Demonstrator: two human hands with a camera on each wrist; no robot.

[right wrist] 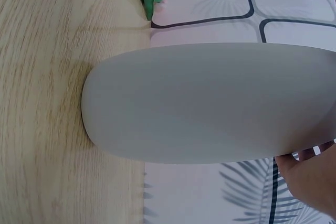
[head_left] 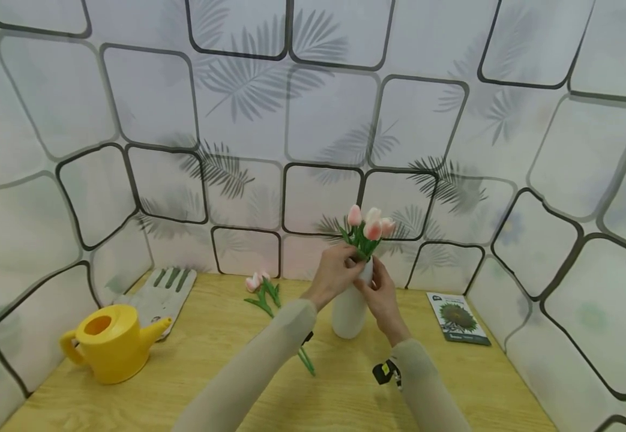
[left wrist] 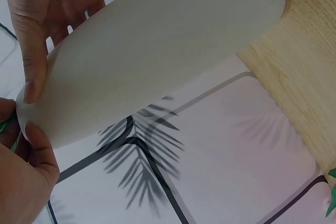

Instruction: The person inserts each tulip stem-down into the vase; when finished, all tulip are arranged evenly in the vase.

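Observation:
A tall white vase (head_left: 349, 312) stands upright on the wooden table, its smooth body filling much of both wrist views. Pink and white tulips (head_left: 373, 228) with green leaves rise from its mouth. At the rim, my left hand (head_left: 338, 270) has its fingers curled about the green stems (left wrist: 7, 125), its thumb against the vase's edge. My right hand (head_left: 382, 295) grips the vase's neck from the right side, thumb in front. More tulips (head_left: 258, 281) lie on the table left of the vase, their stems partly hidden by my left forearm.
A yellow watering can (head_left: 114, 343) stands at the left, its spout pointing right. Behind it lie pale gloves (head_left: 164, 294) with grey-green stripes. A seed packet (head_left: 457, 318) with a flower picture lies at the right. Patterned fabric walls (head_left: 248, 198) enclose the table's back and sides.

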